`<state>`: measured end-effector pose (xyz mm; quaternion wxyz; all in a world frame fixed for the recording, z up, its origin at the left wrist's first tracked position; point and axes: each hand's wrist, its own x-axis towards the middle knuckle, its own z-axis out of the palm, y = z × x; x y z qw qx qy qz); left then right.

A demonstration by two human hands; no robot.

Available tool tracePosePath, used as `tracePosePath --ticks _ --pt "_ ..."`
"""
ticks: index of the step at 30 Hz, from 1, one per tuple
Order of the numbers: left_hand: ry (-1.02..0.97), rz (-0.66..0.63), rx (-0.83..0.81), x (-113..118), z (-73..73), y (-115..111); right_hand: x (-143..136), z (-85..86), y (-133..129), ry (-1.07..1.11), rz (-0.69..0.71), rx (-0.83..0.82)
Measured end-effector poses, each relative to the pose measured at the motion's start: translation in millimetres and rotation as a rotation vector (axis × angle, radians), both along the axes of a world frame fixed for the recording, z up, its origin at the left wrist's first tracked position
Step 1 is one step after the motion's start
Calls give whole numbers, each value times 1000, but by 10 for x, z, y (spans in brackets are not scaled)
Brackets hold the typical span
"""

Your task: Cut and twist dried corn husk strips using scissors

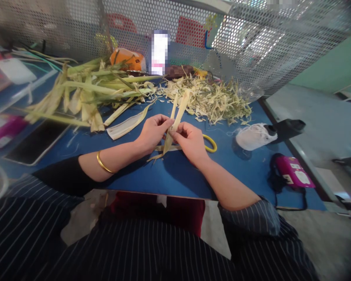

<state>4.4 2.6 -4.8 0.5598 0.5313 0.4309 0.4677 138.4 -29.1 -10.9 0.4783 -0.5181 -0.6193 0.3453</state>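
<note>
Over the front middle of the blue table, my left hand (156, 130) and my right hand (190, 140) meet at a pale yellow-green strip of plant stalk or leaf (180, 111). Both are closed on it, thumbs and fingertips pinching it near its middle. Its split upper end points away from me, and the lower end tapers toward me. Beneath my right hand, a yellow ring handle (211, 143), probably of scissors, sticks out to the right; the rest is largely hidden. A wider loose strip (128, 124) lies left of my hands.
Long stalks (90, 91) are heaped at the left back, shredded plant bits (210, 97) at the right back. A lit phone (159, 52) stands behind them, before a perforated metal screen (190, 35). White thread (253, 136) and a magenta device (295, 171) with a black strap lie right.
</note>
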Motion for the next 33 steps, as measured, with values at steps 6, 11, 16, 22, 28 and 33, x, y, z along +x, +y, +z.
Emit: tracePosePath --ticks 6,11,16,22,28,33 --pt "-22 -115 -87 11 20 -41 39 -34 36 104 -70 53" --pt "-78 -12 -169 -2 26 14 27 133 -90 -34 -35 255" --pt "-131 85 -258 -60 12 154 20 286 -288 46 88 325" --pt "-183 250 -301 -141 -13 331 100 394 -327 351 250 417" --pt "-170 279 -205 -198 -57 423 276 647 -280 504 185 305" --pt "-155 292 -165 -238 9 428 362 642 -215 466 111 225"
